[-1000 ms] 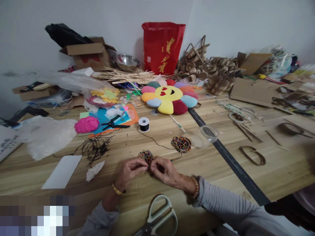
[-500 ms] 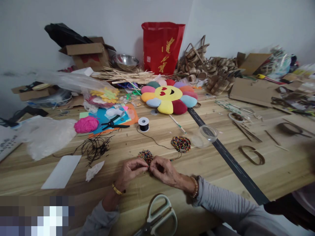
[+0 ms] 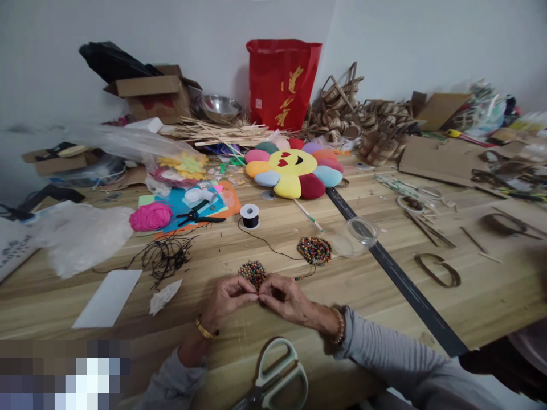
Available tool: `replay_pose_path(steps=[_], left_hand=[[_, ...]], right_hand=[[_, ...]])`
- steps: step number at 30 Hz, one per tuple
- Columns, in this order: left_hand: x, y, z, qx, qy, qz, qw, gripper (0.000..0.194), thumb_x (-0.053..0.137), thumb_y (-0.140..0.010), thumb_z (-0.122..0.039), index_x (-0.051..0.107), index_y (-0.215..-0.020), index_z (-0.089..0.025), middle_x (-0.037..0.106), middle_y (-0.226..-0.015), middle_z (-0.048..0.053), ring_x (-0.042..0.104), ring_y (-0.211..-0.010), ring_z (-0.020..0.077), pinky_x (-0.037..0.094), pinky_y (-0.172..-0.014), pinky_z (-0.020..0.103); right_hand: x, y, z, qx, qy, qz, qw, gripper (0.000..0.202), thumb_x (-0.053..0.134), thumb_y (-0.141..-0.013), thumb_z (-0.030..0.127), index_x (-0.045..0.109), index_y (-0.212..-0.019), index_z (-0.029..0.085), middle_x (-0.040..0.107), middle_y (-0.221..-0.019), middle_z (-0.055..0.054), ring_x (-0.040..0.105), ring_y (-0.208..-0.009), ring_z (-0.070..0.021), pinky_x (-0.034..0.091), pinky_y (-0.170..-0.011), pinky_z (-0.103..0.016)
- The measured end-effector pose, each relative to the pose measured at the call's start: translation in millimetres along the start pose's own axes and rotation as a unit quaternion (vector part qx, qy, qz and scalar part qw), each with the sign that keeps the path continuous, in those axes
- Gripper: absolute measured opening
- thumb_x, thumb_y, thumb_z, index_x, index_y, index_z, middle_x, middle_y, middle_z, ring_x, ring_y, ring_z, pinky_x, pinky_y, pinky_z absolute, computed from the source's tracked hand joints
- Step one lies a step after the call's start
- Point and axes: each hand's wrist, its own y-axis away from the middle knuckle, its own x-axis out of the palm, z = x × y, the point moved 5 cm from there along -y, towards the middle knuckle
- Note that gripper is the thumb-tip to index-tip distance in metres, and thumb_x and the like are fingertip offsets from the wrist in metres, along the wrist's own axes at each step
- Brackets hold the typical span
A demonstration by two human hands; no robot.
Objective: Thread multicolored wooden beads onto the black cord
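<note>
1) Head view: the left hand (image 3: 231,295) has thumb and forefinger pressed together at the tips, just at the near edge of a pile of small multicoloured beads (image 3: 252,273); whatever sits in that pinch is too small to tell

2) The right hand (image 3: 285,296) meets it from the other side, thumb and forefinger bent into a loop with the tips closed; I cannot tell what they grip

3) Beyond the right hand, a coil of strung beads (image 3: 314,251) lies on the wooden table (image 3: 342,296), with thin black cord (image 3: 270,247) running between it and a white spool (image 3: 249,216)

4) Scissors (image 3: 280,373) with pale handles lie nearest the wearer, below the hands

5) To the left are a white card (image 3: 108,299), crumpled paper (image 3: 166,296), a tangle of dark cord (image 3: 164,257) and pink yarn (image 3: 150,216)

6) Farther back, a smiling flower cushion (image 3: 293,165) lies in front of an upright red bag (image 3: 282,85)
</note>
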Motion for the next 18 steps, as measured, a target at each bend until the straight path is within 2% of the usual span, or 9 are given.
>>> replay_pose_path(steps=[5, 9, 13, 18], left_hand=[[0.3, 0.3, -3.4, 0.018, 0.012, 0.013, 1.0, 0.024, 0.077, -0.065, -0.035, 0.068, -0.062, -0.013, 0.068, -0.065, 0.004, 0.06, -0.063, 0.0145, 0.047, -0.063, 0.024], [3.0, 1.1, -7.5, 0.04, 0.009, 0.03, 0.999, 0.021, 0.075, -0.069, -0.033, 0.069, -0.063, -0.013, 0.065, -0.066, 0.004, 0.058, -0.064, 0.0143, 0.045, -0.063, 0.024], [4.9, 1.2, -8.1, 0.051, -0.001, 0.04, 0.998, 0.022, 0.074, -0.069, -0.034, 0.069, -0.063, -0.013, 0.064, -0.063, 0.004, 0.057, -0.063, 0.0145, 0.044, -0.061, 0.025], [3.7, 1.9, -7.8, 0.069, 0.013, 0.035, 0.997, 0.021, 0.074, -0.071, -0.032, 0.069, -0.064, -0.013, 0.064, -0.064, 0.004, 0.058, -0.062, 0.0145, 0.045, -0.061, 0.025]], right_hand=[[1.5, 1.3, -0.1, -0.003, -0.015, 0.011, 1.0, 0.014, 0.056, -0.086, 0.029, 0.058, -0.081, 0.016, 0.055, -0.071, -0.002, 0.049, -0.063, -0.0114, 0.041, -0.058, -0.022], [-1.2, 2.0, 3.9, -0.03, -0.031, -0.005, 0.999, 0.016, 0.063, -0.081, 0.029, 0.056, -0.087, 0.017, 0.054, -0.077, -0.002, 0.048, -0.063, -0.011, 0.041, -0.058, -0.023], [0.3, 2.2, 5.4, -0.047, -0.041, 0.005, 0.998, 0.013, 0.063, -0.082, 0.027, 0.055, -0.086, 0.017, 0.053, -0.074, -0.002, 0.048, -0.063, -0.011, 0.04, -0.058, -0.023], [4.1, 3.6, -1.1, -0.016, -0.05, 0.013, 0.999, 0.011, 0.057, -0.086, 0.027, 0.056, -0.081, 0.016, 0.055, -0.072, -0.001, 0.049, -0.061, -0.0103, 0.04, -0.055, -0.021]])
